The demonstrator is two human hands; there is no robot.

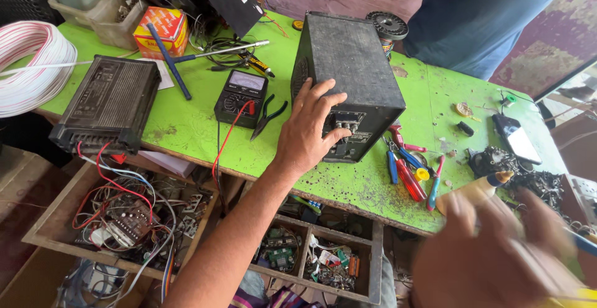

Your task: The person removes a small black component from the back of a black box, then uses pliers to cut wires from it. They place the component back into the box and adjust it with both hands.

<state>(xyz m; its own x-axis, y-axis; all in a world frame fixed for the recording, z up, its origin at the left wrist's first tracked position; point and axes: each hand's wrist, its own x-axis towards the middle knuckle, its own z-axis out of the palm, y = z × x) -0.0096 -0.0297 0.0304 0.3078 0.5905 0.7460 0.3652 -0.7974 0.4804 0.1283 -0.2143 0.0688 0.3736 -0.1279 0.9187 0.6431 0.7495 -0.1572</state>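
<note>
My left hand [309, 132] rests flat against the near panel of a black speaker box [348, 65] that lies on a green workbench [199, 124]; its fingers spread over the box's corner and the terminal plate. My right hand [497, 255] is blurred at the lower right, and a pale-handled tool with a blue and yellow tip [482, 186] sticks out above it, apparently held. A black multimeter [241, 98] with a red lead sits left of my left hand, with black pliers [267, 115] beside it.
Red and blue handled pliers and screwdrivers [407, 168] lie right of the box. A black amplifier [109, 102] and a white cable coil [28, 65] sit at left. Open drawers [124, 214] hold wires and circuit boards. A person in blue [479, 15] stands behind the bench.
</note>
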